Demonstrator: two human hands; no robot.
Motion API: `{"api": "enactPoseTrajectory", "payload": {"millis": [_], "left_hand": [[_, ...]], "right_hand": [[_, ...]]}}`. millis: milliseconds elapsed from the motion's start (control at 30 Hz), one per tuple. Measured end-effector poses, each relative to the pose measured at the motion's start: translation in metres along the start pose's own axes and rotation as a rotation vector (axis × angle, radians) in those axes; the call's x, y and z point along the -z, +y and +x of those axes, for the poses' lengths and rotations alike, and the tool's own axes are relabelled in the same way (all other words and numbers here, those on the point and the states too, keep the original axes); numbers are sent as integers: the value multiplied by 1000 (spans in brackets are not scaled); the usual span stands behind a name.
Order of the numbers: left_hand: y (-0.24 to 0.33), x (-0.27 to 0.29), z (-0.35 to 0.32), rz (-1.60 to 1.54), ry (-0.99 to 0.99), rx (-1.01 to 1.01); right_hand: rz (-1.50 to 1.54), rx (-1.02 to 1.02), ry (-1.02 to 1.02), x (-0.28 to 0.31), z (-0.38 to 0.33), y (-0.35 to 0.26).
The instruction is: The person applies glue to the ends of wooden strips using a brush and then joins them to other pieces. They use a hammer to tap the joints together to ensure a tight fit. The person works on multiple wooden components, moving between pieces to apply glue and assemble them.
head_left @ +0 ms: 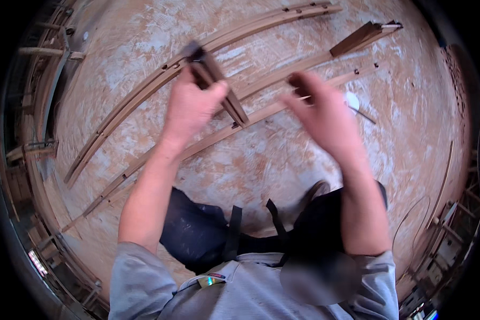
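Observation:
My left hand [189,106] is closed around a pair of short brown wooden slats [232,106], held at a slant. Their upper end is dark and blurred; their lower end is over the nearer long wooden rail [266,111], and I cannot tell whether they touch. My right hand [325,112], smeared by motion, is above that same rail with thumb and fingers parted and nothing visible between them. Just beyond its knuckles is a small white round object [351,100], with a thin dark stick [366,116] beside it.
A curved pair of long rails [138,93] runs across the far side of the pale, scuffed floor [250,165]. Another rail [282,73] has short dark wood pieces [357,38] at its right end. Wooden frames [50,106] line the left. A thin cord [410,213] lies at right.

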State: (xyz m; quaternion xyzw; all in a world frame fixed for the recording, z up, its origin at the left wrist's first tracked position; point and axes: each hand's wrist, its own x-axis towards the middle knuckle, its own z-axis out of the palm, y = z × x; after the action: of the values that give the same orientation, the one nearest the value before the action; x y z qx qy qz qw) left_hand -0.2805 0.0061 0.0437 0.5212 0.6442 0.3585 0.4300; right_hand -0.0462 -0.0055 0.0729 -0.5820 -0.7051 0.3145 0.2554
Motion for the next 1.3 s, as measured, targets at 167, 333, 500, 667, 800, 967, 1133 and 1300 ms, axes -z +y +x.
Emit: {"api": "enactPoseTrajectory", "payload": {"millis": [167, 333, 500, 667, 800, 967, 1133, 1300], "left_hand": [[-91, 82, 13, -199, 11, -158], [-144, 110, 23, -208, -104, -148], [-172, 122, 37, -258, -196, -171], [-177, 127, 33, -324, -103, -140], [-151, 135, 37, -491, 148, -12], [-128, 133, 38, -980, 291, 58], [-112, 144, 42, -1161, 18, -86], [-109, 140, 31, -1588, -124, -40]], "right_hand": [[317, -92, 299, 65, -60, -67], [161, -170, 402, 72, -122, -95], [110, -126, 338, 60, -158, -120], [156, -262, 459, 36, -178, -128], [329, -413, 510, 7, -174, -137], [411, -438, 222, -36, -155, -150], [455, -409, 316, -30, -159, -153], [458, -661, 142, -48, -171, -156]]}}
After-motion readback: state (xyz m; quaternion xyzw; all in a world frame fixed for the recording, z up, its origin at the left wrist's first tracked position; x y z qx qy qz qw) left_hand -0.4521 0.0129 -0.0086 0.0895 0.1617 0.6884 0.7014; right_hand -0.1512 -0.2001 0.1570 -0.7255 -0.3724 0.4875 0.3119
